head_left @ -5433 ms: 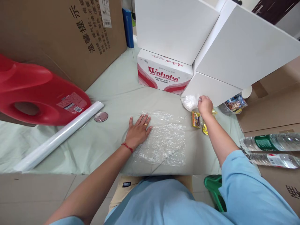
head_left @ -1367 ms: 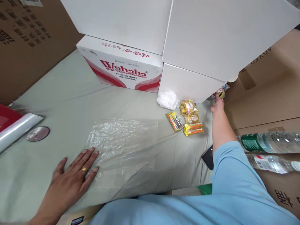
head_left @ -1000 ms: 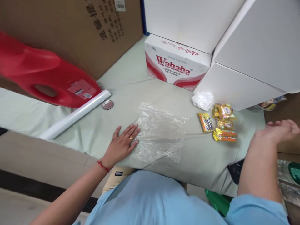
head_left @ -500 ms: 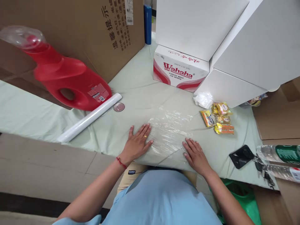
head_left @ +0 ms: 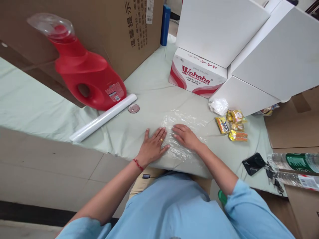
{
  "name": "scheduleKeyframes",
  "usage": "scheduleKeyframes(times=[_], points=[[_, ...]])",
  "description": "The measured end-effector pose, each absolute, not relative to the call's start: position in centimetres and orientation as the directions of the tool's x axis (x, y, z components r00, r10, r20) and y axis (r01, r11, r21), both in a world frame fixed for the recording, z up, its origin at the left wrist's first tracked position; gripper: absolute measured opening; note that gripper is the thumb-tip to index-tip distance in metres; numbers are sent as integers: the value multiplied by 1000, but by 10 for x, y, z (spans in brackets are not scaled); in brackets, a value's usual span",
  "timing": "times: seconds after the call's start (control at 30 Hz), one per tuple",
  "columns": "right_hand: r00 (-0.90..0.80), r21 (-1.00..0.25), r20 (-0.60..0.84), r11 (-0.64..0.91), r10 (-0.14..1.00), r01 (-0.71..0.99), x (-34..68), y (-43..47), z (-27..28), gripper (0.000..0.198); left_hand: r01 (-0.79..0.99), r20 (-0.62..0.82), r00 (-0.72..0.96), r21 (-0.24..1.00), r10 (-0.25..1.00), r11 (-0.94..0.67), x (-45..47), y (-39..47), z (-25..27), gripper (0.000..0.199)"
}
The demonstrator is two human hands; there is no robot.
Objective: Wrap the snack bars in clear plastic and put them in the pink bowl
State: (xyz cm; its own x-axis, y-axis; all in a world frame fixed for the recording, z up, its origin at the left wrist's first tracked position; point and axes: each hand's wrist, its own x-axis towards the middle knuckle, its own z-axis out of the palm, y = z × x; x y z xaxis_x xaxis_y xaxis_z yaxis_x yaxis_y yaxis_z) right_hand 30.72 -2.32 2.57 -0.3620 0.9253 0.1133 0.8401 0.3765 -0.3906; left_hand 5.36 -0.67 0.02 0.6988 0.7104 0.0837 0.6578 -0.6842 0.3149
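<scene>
Red jug [head_left: 99,74] beside brown carton [head_left: 102,26]; Wahaha box [head_left: 196,74]; bottles [head_left: 297,162].

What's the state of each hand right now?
Left hand: open, fingers spread at the film's left edge, grasping nothing visible.
Right hand: open, palm down on the film.

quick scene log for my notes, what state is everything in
clear plastic film: spread, wrinkled
left hand: flat, splayed
right hand: palm down, over film
white roll: lying flat
round disc: lying flat
red jug: clear cap on
snack packets: wrapped, bunched
white plastic bundle: crumpled
black item: lying flat
Wahaha carton: no open flap visible
water bottles: caps unseen
</scene>
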Motion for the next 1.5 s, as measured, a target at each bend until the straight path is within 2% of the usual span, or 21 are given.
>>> scheduleKeyframes(times=[0.07, 0.13, 0.27, 0.4, 0.47, 0.53, 0.63, 0.73, 0.83, 0.93, 1.03, 1.17, 1.33, 1.4, 1.5], points=[[-459, -346, 25, 439, 888, 830, 295, 13, 14, 51, 663, 89, 694, 309, 715, -682, 54, -8, 0, 71], [-466, -298, -34, 435, 884, 849, 296, 42, 5, 55, 677, 91, 680, 304, 727, -671, 54, -9, 0, 71], [-309, -249, -54, 287, 950, 925, 329, 82, -5, 61, 701, 87, 655, 300, 750, -647, 52, -13, 1, 70], [-114, -290, -64, 91, 991, 953, 371, 98, -3, 65, 693, 77, 658, 328, 749, -642, 49, -15, 1, 68], [-85, -324, -52, 63, 995, 944, 384, 96, 1, 66, 688, 78, 647, 370, 759, -625, 49, -12, 0, 65], [-115, -348, -1, 108, 993, 931, 389, 87, 6, 64, 698, 107, 585, 438, 804, -566, 49, -6, 0, 60], [-160, -363, 130, 197, 979, 911, 378, 63, 12, 61, 670, 213, 429, 577, 878, -467, 53, 8, 6, 52], [-126, -376, 200, 195, 972, 906, 355, 30, 13, 51, 581, 289, 362, 673, 886, -457, 65, 21, 18, 43], [-117, -387, 184, 181, 976, 904, 328, -3, 8, 43, 586, 178, 358, 721, 917, -369, 87, 28, 28, 43], [-131, -416, 193, 202, 972, 886, 307, -29, 3, 41, 704, -46, 308, 683, 950, -195, 120, 31, 33, 51], [-108, -446, 254, 215, 961, 869, 300, -51, 4, 39, 765, -137, 283, 630, 949, -138, 151, 34, 34, 67], [93, -444, 377, 92, 922, 891, 319, -87, 9, 36, 747, -201, 311, 656, 929, -109, 164, 43, 34, 44], [304, -488, 435, -62, 848, 871, 357, -148, 6, 34, 723, -252, 351, 685, 902, -89, 125, 39, 34, 39], [489, -575, 403, -201, 773, 793, 368, -168, 3, 39, 764, -214, 328, 633, 920, -125, 107, 30, 34, 46], [720, -718, 182, -410, 669, 563, 377, -179, 1, 58, 842, 73, 366, 399, 928, -364, 90, 15, 37, 61]])
